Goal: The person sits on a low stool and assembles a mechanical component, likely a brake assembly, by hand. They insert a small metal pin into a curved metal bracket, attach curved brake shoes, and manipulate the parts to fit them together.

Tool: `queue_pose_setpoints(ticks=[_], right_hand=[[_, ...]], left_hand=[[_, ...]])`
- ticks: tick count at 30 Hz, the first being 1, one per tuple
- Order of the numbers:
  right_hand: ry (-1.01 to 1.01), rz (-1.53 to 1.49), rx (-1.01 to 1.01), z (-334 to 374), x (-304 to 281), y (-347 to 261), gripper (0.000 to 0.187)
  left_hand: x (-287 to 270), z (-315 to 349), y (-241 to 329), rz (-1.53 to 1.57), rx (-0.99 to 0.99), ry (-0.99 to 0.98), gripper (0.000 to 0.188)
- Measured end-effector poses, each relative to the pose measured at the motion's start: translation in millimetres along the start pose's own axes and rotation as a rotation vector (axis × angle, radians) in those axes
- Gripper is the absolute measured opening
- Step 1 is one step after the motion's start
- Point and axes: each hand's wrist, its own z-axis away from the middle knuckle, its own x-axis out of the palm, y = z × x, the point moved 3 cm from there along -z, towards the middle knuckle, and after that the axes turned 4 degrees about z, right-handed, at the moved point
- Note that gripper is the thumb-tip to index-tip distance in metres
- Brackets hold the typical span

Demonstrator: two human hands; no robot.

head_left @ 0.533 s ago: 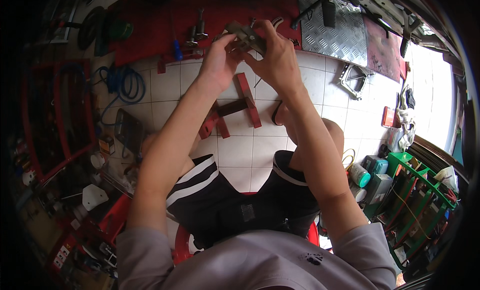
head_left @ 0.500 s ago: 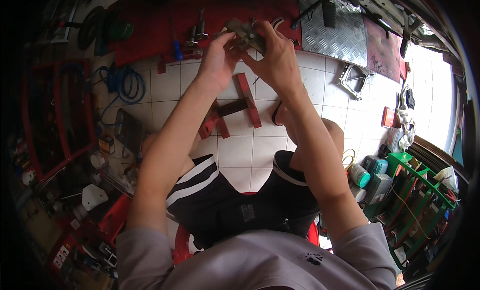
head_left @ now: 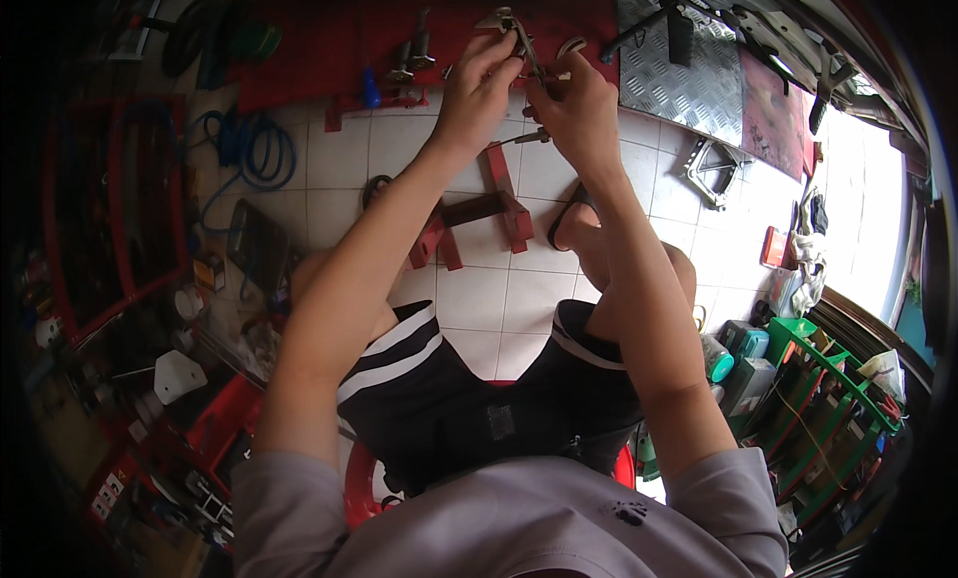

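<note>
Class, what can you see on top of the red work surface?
A blue-handled tool and silver metal pieces rest on the red work surface. Whatever is behind the left hand, right hand and the metal part they hold is covered.

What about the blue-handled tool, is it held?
No, the blue-handled tool lies on the red platform, apart from left hand and right hand.

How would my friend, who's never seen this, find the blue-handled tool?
Find the red platform across the top. At its near edge, left of the left hand, is the blue-handled tool. Its blue sets it apart from the two grey metal parts to its right.
</note>
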Motion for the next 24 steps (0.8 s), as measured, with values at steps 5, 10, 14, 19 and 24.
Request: queue_pose_setpoints(ticks=[5,10,14,19,24], right_hand=[[-0.286,-0.799,0.232,-4,-2,7,0.02],[-0.422,-0.956,0.226,-1,-3,2,0.025],[-0.435,-1.098,0.277,-1,-7,-6,0.021],[-0.486,-1.108,0.219,-1,-15,-9,0.02],[-0.392,-0.899,0.101,-5,-17,3,0.017]], left_hand=[[-7,-3,5,-0.101,0.04,-0.071,0.034],[-16,-4,19,-0.214,0.107,0.011,0.025],[-18,-1,30,-0.289,0.345,0.027,0.021],[-18,-1,36,-0.405,0.528,0.039,0.019],[-8,-1,25,-0.211,0.313,0.023,0.019]])
